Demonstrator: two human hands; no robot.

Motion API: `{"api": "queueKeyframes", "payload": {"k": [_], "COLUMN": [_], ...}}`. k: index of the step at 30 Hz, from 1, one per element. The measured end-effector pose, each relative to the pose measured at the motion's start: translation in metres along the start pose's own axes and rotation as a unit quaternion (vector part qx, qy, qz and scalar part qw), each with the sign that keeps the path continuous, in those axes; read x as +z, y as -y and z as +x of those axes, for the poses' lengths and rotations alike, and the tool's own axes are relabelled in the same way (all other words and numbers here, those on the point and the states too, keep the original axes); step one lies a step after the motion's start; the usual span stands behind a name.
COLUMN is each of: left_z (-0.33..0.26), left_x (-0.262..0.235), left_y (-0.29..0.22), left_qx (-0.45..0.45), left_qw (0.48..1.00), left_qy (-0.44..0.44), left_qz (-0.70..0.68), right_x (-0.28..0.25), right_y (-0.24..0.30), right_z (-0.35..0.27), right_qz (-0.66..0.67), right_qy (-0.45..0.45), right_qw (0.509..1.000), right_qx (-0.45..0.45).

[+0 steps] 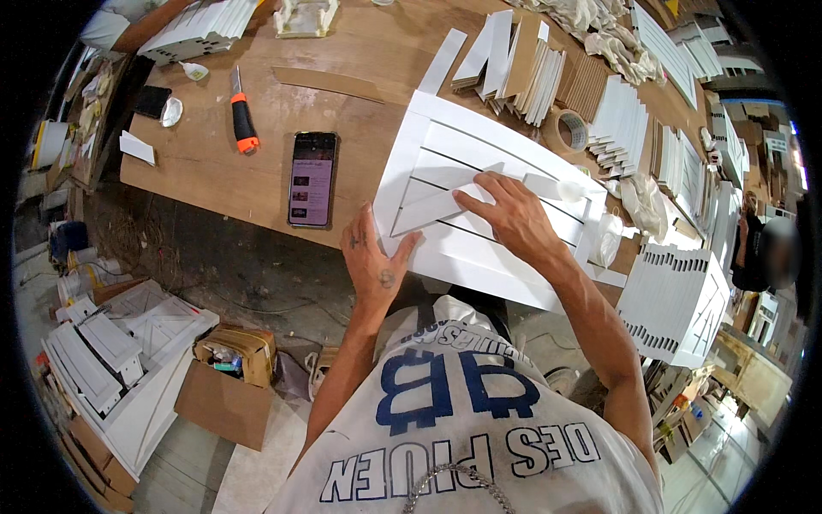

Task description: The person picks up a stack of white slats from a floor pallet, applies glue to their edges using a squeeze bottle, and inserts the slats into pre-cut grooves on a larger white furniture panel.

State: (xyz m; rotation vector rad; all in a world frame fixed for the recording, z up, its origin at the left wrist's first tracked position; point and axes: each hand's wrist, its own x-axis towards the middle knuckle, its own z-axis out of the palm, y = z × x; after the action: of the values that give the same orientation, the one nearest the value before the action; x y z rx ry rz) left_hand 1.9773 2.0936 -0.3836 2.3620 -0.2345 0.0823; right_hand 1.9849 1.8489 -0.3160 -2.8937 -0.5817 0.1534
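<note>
A white slatted panel [497, 244] with dark grooves lies across the table's front edge before me. My right hand [518, 218] is over its middle, thumb and fingers closed on a flat white strip [437, 206] that slants across the grooves. What its covered end looks like is hidden by the hand. My left hand [375, 257] is at the panel's left corner, fingers stretched along the edge and thumb apart, touching it. Left of the panel, a phone [313, 180] with a lit screen lies on the table.
On the wooden table [205, 188] are an orange-black utility knife [242, 120], a cardboard strip [328, 83], a tape roll [566, 131] and stacked white strips [618, 120]. White panels [672, 300] stack at right. Below left sits an open cardboard box [235, 377]. Another person's arm [150, 26] reaches in far left.
</note>
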Motion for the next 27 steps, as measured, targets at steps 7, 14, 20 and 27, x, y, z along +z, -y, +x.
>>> {"api": "queueKeyframes", "payload": {"k": [7, 14, 20, 27], "left_z": [-0.002, 0.0, 0.0, 0.002], "left_x": [0.003, 0.002, 0.003, 0.001], "left_y": [0.003, -0.001, 0.0, -0.006], "left_qx": [0.007, -0.009, -0.005, -0.019], "left_qw": [1.0, 1.0, 1.0, 0.999], "left_qy": [-0.007, -0.008, -0.015, -0.015], "left_qz": [0.004, -0.001, -0.006, -0.034], "right_x": [0.002, 0.003, 0.008, 0.013], "right_y": [0.001, 0.0, -0.003, -0.007], "right_z": [0.001, 0.003, 0.003, 0.007], "right_qz": [0.004, 0.004, -0.003, -0.007], "right_qy": [0.008, 0.008, -0.001, -0.017], "right_qw": [1.0, 1.0, 1.0, 1.0], "right_qx": [0.0, 0.0, -0.009, -0.021]}}
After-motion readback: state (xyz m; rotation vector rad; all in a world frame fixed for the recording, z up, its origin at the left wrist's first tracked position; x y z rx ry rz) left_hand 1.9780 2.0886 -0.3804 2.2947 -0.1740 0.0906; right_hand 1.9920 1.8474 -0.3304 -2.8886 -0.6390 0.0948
